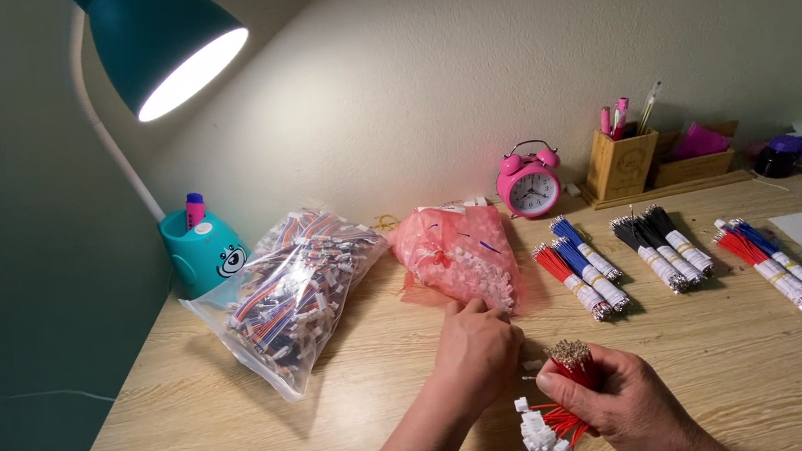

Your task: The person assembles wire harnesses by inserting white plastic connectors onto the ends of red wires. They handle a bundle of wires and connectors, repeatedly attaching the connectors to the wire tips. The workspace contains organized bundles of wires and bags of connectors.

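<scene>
At six o'clock on the wooden desk [738, 358], my right hand [623, 407] is closed around a bundle of red wires [574, 369], metal tips up, with small white connectors [542, 433] hanging from wires at its lower end. My left hand [476, 353], just beside it toward nine o'clock, has its fingers curled at the mouth of a pink bag of white connectors [455, 255]; whether they pinch anything I cannot tell. Toward ten o'clock lies a clear bag of multicoloured wire leads [293, 293] under a teal lamp [161, 43]. Toward one and two o'clock lie banded wire bundles [582, 270], a pink alarm clock [528, 183] and a wooden pen holder [621, 163].
</scene>
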